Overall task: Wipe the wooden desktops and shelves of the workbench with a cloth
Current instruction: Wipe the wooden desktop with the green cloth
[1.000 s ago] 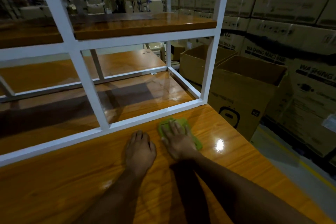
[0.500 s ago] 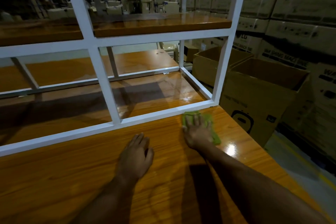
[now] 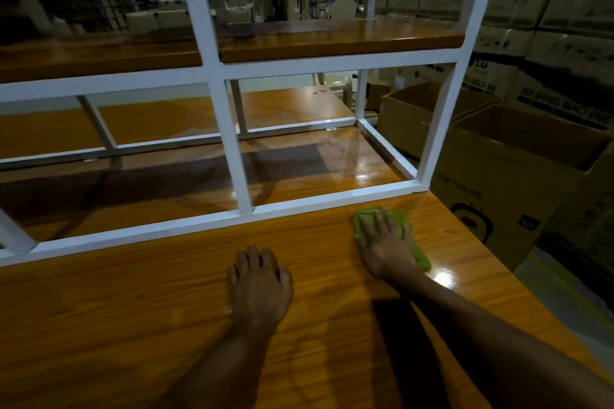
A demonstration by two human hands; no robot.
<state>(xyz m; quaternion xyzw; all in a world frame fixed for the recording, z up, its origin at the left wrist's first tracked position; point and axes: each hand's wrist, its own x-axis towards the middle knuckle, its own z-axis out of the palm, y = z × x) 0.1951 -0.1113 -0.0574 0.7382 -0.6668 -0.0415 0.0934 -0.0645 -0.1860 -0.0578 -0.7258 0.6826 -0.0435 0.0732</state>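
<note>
My right hand (image 3: 385, 247) lies flat on a green cloth (image 3: 400, 217) and presses it onto the glossy wooden desktop (image 3: 133, 302), close to the white frame's right corner post. The cloth shows past my fingertips and along the hand's right side. My left hand (image 3: 259, 282) rests palm down on the bare wood to the left, fingers slightly apart, holding nothing. Behind the white metal frame (image 3: 229, 149) lie a lower wooden surface (image 3: 292, 173) and an upper wooden shelf (image 3: 332, 40).
Open cardboard boxes (image 3: 518, 176) stand on the floor just right of the desk's edge, with stacked cartons (image 3: 564, 43) behind them. The frame's bottom rail (image 3: 166, 229) crosses the desktop ahead of my hands. More boxes and racks fill the dark background.
My right hand has slid the cloth to the right along the frame rail, toward the desk's right corner. My left hand stays flat in about the same spot.
</note>
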